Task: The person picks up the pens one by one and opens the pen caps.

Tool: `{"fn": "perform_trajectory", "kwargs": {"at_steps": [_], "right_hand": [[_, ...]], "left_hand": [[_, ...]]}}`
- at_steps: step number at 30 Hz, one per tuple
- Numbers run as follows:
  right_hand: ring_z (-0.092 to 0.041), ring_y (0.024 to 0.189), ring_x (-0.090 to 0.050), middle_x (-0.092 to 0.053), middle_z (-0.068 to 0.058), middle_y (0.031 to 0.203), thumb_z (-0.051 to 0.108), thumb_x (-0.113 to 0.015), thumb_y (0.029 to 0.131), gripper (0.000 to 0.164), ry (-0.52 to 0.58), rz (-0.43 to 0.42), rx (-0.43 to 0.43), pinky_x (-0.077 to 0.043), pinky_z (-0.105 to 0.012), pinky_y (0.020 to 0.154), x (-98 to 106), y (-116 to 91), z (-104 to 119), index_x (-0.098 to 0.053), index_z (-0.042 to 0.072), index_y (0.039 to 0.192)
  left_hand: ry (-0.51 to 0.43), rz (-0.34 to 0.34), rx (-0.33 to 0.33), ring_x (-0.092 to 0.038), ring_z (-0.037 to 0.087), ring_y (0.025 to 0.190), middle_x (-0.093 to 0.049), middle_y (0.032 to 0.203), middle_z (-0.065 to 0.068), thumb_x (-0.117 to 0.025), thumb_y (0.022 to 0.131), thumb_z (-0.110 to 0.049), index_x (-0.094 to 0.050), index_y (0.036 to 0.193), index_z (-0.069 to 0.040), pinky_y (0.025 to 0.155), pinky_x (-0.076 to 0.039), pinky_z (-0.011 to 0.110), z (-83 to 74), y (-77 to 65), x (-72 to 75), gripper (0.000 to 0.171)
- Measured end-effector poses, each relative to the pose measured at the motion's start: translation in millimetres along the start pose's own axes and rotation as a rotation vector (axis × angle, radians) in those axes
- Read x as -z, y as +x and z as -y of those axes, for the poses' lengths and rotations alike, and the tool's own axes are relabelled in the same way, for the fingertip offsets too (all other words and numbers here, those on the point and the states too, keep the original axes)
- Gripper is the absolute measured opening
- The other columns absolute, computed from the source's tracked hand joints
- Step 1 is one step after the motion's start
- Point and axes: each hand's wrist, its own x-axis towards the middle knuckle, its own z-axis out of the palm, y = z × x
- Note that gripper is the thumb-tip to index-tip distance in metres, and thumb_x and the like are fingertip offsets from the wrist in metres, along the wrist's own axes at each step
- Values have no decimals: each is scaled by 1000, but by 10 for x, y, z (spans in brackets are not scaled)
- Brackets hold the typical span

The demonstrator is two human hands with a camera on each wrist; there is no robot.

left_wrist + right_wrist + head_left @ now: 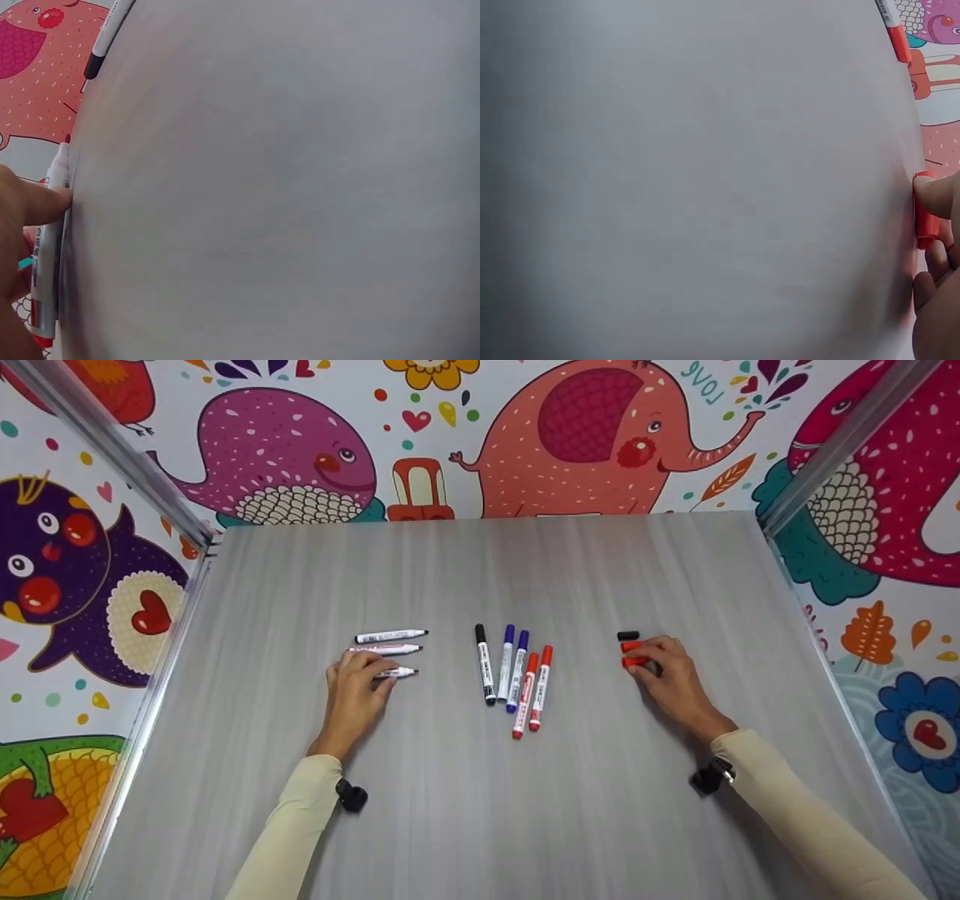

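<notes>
My left hand (pixel 352 696) pinches an uncapped red marker (pixel 45 259) between thumb and fingers, low over the table at left. Just beyond it, two more uncapped markers lie side by side: a white one with a black end (pixel 390 636) and one with reddish print (pixel 390 649). Over on the right, my right hand (pixel 675 681) pinches a red cap (pixel 926 214) close to the tabletop. Beyond those fingertips sit another red cap (pixel 631 646), partly covered by the fingers, and a black cap (pixel 628 635).
Between the hands lies a loose row of capped markers: a black one (pixel 485 664), two blue ones (pixel 517 671) and two red ones (pixel 541 688). The grey table (pixel 480 825) is bordered at the back and sides by cartoon-printed panels (pixel 285 457) with metal posts.
</notes>
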Motion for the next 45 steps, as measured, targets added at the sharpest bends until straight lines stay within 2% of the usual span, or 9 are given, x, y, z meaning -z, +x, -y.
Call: {"fn": "perform_trajectory", "kwargs": {"at_steps": [11, 22, 26, 31, 37, 41, 45], "right_hand": [[-31, 110, -59, -70, -19, 114, -13, -85, 88, 20, 12, -7, -2, -40, -17, 89, -47, 9, 19, -81, -5, 106], [-25, 111, -56, -70, -20, 116, -12, -85, 88, 19, 2, -2, 0, -39, -17, 89, -81, 29, 17, -81, -4, 105], [-23, 110, -55, -69, -20, 116, -11, -85, 89, 20, -9, -9, -8, -39, -18, 87, -80, 29, 22, -81, -4, 108], [-26, 106, -55, -69, -21, 113, -8, -85, 90, 22, -7, -31, 25, -37, -20, 87, -75, 38, 61, -80, -5, 111], [-27, 109, -57, -68, -22, 113, -6, -84, 92, 21, 11, -37, 56, -38, -18, 94, -73, 73, 167, -80, -5, 113], [-24, 110, -57, -66, -21, 116, -6, -81, 95, 19, 30, -7, 37, -41, -14, 92, -91, 98, 243, -79, -7, 114], [-27, 106, -60, -66, -21, 117, -8, -79, 96, 19, 44, 10, 56, -43, -13, 90, -134, 135, 301, -77, -9, 115]], "left_hand": [[11, -19, -18, -61, 36, 113, -74, 109, 12, -89, 89, -2, -85, 108, -7, 102, -36, 64, 15, 20, -10, 20], [23, -44, -43, -62, 38, 113, -75, 113, 15, -89, 89, -2, -85, 107, -6, 102, -35, 67, -9, 69, -48, 19], [39, -39, -47, -60, 38, 116, -74, 114, 15, -90, 88, -2, -85, 110, -6, 104, -33, 67, -23, 75, -35, 22], [59, -37, -43, -57, 39, 121, -71, 119, 16, -88, 90, -3, -84, 115, -6, 108, -31, 67, -72, 70, 13, 26], [14, -70, -58, -56, 40, 123, -70, 121, 17, -88, 89, 0, -83, 117, -4, 106, -35, 67, -161, 63, 42, 29], [-37, -79, -65, -57, 41, 122, -70, 121, 18, -88, 88, 2, -81, 120, -2, 101, -39, 65, -231, 33, 30, 34], [-72, -82, -84, -58, 40, 120, -70, 120, 18, -89, 86, 3, -79, 122, 1, 98, -41, 62, -301, 2, -13, 38]]}}
